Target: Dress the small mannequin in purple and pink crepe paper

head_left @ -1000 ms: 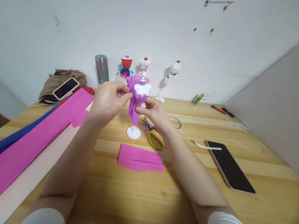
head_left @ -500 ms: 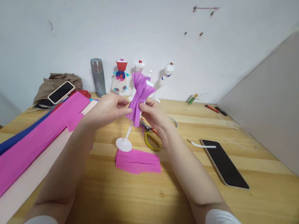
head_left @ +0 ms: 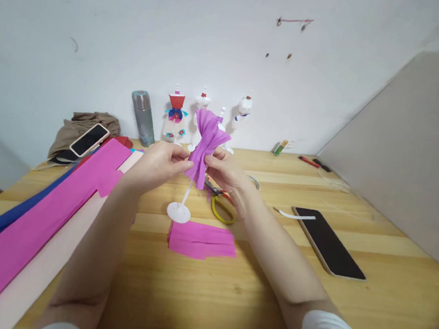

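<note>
Between my hands is a small white dress-form stand (head_left: 178, 212), tilted, its round base toward me. Gathered purple crepe paper (head_left: 206, 144) wraps its front, flaring at the top and bottom. My left hand (head_left: 159, 165) pinches the paper's lower left edge between thumb and fingers. On the opposite side my right hand (head_left: 227, 173) grips the paper at the waist, its thumb in front and its other fingers partly hidden. A folded magenta crepe strip (head_left: 202, 241) lies just below the base. Yellow-handled scissors (head_left: 213, 206) rest under my right wrist.
Along the wall stand a red-topped dress form (head_left: 176, 101), other white forms (head_left: 245, 106) and a grey flask (head_left: 144, 118). Long crepe sheets (head_left: 50, 205) cover the left side, near a phone (head_left: 89, 139). A dark tablet-like device (head_left: 329, 245) lies right, a glue stick (head_left: 281, 147) behind.
The form's base has shifted slightly left and the paper's flared top has turned a little more toward me. Both hands keep their hold. The camera view has tilted slightly.
</note>
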`<state>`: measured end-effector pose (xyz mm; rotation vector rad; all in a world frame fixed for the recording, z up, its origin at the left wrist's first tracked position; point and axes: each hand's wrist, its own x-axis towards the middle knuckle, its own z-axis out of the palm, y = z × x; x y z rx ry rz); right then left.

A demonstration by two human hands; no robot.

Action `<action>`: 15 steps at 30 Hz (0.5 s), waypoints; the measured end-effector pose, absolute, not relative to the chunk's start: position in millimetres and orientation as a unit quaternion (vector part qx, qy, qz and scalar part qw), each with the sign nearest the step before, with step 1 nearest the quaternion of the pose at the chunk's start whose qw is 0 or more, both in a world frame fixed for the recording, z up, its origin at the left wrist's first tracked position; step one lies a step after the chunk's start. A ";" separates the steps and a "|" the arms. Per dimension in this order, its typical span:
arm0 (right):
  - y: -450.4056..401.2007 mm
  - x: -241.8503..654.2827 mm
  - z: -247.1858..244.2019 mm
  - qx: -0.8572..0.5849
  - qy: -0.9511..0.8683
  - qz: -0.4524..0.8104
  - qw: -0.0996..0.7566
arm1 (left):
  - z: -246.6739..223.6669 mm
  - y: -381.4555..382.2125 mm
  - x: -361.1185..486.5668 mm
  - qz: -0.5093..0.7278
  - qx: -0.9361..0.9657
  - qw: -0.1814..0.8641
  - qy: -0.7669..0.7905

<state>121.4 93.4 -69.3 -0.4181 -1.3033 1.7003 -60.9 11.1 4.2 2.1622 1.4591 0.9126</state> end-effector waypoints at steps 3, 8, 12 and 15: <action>94.2 121.9 -70.3 -0.172 -0.527 0.692 0.462 | 5.5 9.1 -60.2 0.328 0.764 0.184 0.525; 93.6 121.1 -69.9 -0.179 -0.533 0.682 0.468 | 5.7 8.7 -59.0 0.328 0.760 0.182 0.531; 91.2 119.0 -65.2 -0.196 -0.565 0.624 0.503 | 4.0 10.0 -59.2 0.320 0.752 0.185 0.546; 89.2 116.8 -62.9 -0.224 -0.606 0.556 0.523 | -0.6 14.8 -62.5 0.324 0.740 0.190 0.558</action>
